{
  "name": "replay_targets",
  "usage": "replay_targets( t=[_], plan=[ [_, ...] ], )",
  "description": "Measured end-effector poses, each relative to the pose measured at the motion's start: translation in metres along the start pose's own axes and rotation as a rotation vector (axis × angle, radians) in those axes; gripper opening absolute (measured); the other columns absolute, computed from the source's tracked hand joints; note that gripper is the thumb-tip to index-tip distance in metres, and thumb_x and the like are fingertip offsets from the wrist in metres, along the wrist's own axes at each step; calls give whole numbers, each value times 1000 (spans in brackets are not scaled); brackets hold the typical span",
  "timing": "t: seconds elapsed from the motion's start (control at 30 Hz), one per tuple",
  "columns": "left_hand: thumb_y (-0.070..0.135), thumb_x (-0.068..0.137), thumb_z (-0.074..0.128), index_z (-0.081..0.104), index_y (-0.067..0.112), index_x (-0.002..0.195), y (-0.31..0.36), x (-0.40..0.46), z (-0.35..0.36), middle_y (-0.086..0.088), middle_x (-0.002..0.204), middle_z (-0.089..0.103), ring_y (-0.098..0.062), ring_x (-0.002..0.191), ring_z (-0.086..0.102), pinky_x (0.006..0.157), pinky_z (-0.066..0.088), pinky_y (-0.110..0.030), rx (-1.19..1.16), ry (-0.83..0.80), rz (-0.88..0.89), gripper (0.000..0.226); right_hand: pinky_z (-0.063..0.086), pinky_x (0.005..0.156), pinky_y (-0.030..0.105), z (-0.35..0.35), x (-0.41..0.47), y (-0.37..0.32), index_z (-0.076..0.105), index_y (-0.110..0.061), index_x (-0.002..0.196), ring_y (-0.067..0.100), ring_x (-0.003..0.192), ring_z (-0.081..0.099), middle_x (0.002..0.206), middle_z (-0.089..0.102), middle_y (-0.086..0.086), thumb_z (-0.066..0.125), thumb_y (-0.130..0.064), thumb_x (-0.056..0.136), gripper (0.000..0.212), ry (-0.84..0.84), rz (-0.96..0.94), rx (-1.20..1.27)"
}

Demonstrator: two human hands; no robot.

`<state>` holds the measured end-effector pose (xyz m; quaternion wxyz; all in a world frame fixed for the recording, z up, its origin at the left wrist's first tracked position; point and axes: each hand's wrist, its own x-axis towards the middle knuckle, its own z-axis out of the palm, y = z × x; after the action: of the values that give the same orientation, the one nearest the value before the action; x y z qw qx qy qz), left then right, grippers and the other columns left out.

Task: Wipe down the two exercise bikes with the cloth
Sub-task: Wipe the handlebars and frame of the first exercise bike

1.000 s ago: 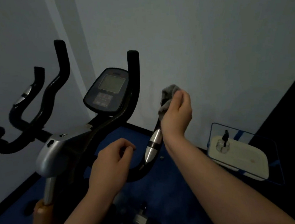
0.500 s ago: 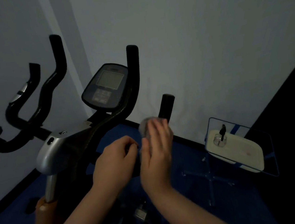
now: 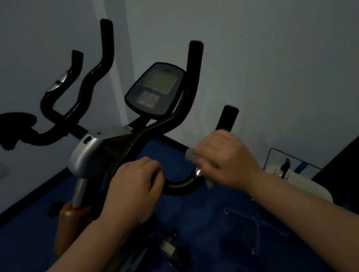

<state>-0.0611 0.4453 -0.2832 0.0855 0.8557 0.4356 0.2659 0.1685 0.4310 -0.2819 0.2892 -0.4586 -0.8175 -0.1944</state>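
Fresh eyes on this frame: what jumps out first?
The two bare arms reaching in from below: the right hand grips a grey cloth around the bike's right handlebar, and the left hand holds the bar nearer the stem. Above them at centre sits the dark console with its pale screen. A second set of black handlebars stands at left against the wall.

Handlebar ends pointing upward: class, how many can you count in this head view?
4. Far left short end; tall end beside it; end right of the console; nearest end above the right hand holding the cloth. Others may be hidden.
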Motion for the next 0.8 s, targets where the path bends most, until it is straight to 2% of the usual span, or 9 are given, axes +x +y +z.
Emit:
replay_targets(
  t=[0.13,0.27,0.3,0.37,0.43,0.5,0.57,0.67,0.8],
  plan=[
    [26,87,44,65,19,83,-3,-13,4,7,77,62,-12,70,55,69,30,-22,-19,220,-81,22,48,81,41,11,-4,-33,66,-3,73,28,70,57,74,63,11,47,-11,88,26,89,265,-10],
    [25,89,46,65,19,86,-7,-20,10,6,78,64,-13,70,54,69,27,-23,70,414,-128,20,45,51,34,26,21,-81,57,-14,62,22,47,51,55,55,3,51,-23,89,29,-233,163,-111],
    [25,89,46,65,20,86,-8,-23,10,6,79,64,-14,71,54,69,25,-23,110,426,-142,19,48,56,36,23,23,-76,58,-14,67,21,51,54,61,57,2,48,-24,92,28,-298,93,-145],
    [25,90,46,64,21,88,-11,-27,11,6,80,64,-15,74,55,72,24,-23,157,432,-175,18,47,86,41,11,11,-64,61,-17,86,19,72,55,79,60,-1,27,-27,98,37,-456,3,-115],
    [25,90,46,64,22,88,-12,-27,12,6,82,65,-14,78,56,74,24,-23,168,437,-206,18,40,99,39,-1,-6,-62,60,-17,96,17,80,52,84,58,-3,26,-29,98,37,-435,81,-94],
    [26,89,48,66,22,88,-15,-31,11,6,83,66,-15,81,57,75,26,-23,175,464,-262,18,45,81,37,6,5,-80,60,-15,91,20,74,55,80,57,1,33,-26,95,29,-456,143,-144],
    [26,88,48,66,22,88,-13,-27,12,5,83,66,-17,82,59,75,28,-25,168,463,-261,18,36,63,36,23,35,-90,56,-10,96,26,77,56,89,55,7,39,-19,93,20,-652,187,-193],
    [27,88,47,65,22,89,-12,-30,10,4,85,66,-17,83,58,74,30,-27,176,426,-305,19,35,60,35,40,65,-84,48,-9,112,29,91,55,110,50,10,45,-17,94,20,-817,149,-120],
    [27,92,44,63,19,89,-18,-41,11,4,90,63,-17,84,56,76,37,-31,63,471,-364,21,39,64,32,20,27,-85,39,-20,117,20,81,53,106,50,2,35,-35,99,24,-685,148,47]
  ],
)
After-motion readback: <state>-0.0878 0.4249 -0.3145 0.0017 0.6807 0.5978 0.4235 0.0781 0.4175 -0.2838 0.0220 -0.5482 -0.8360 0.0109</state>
